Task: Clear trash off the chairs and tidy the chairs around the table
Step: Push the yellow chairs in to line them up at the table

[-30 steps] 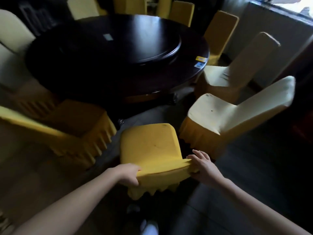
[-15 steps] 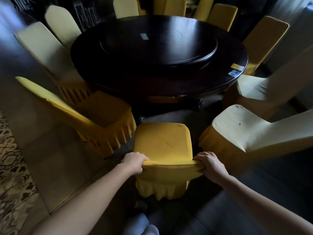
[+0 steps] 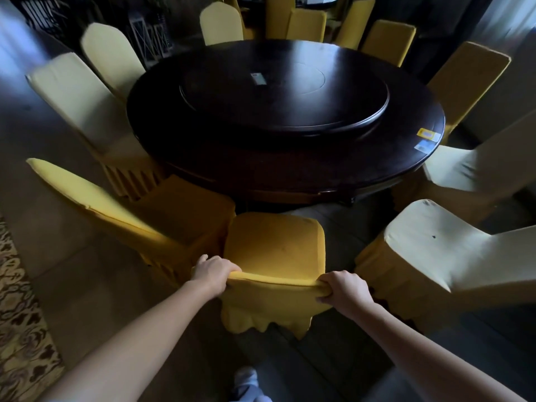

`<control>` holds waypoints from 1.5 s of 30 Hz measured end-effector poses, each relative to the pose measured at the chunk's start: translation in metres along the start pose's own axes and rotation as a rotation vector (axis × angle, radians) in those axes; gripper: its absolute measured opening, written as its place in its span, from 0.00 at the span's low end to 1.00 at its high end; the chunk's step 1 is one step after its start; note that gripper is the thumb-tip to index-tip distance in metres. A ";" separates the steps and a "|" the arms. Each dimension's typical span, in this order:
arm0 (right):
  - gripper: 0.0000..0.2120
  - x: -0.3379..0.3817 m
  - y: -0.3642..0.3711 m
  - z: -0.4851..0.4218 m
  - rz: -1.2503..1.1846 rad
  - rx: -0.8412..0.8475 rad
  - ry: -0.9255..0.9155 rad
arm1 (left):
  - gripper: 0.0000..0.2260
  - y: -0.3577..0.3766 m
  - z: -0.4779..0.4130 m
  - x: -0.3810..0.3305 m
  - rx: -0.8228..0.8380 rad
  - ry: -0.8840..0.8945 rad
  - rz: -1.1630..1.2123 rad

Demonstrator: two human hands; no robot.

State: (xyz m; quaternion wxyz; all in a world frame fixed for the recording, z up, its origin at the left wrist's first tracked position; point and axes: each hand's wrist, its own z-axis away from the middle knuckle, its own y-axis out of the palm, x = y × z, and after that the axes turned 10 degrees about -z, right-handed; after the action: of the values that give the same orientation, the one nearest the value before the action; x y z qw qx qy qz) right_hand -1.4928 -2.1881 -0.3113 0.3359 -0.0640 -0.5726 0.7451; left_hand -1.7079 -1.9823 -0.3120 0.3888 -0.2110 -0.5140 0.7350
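Note:
A chair in a yellow cover (image 3: 275, 250) stands right in front of me, its seat facing the round dark table (image 3: 203, 146). My left hand (image 3: 213, 272) grips the left end of its backrest top, and my right hand (image 3: 343, 291) grips the right end. The seat's front edge sits just short of the table's rim. No trash shows on this seat.
Several more covered chairs ring the table: a yellow one (image 3: 121, 216) close on the left, a pale one (image 3: 443, 256) close on the right. A lazy Susan (image 3: 284, 100) tops the table, with small cards (image 3: 428, 134) near its right rim. A patterned rug (image 3: 20, 314) lies left.
My right hand went from open fingers on the backrest to a full grip. The chair has turned to face the table squarely and moved closer to it; my view shifted left.

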 end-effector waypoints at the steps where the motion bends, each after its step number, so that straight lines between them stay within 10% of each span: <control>1: 0.20 0.008 -0.001 -0.004 0.015 0.009 -0.009 | 0.17 -0.002 -0.005 0.009 0.000 0.004 -0.006; 28: 0.22 0.086 -0.027 -0.047 0.182 0.517 -0.135 | 0.14 -0.027 -0.055 0.090 0.319 0.248 -0.372; 36: 0.29 0.113 -0.032 -0.071 0.057 0.582 -0.184 | 0.23 -0.033 -0.032 0.147 0.287 0.087 0.473; 45: 0.23 0.218 -0.013 -0.120 -0.053 0.512 -0.454 | 0.21 -0.001 0.009 0.256 -0.060 -0.684 1.228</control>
State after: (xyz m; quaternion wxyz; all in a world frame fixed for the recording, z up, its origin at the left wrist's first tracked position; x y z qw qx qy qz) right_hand -1.5962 -1.9642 -0.2773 0.2245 0.2048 -0.4285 0.8509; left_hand -1.8702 -1.7856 -0.2850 -0.2859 -0.2305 -0.4153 0.8323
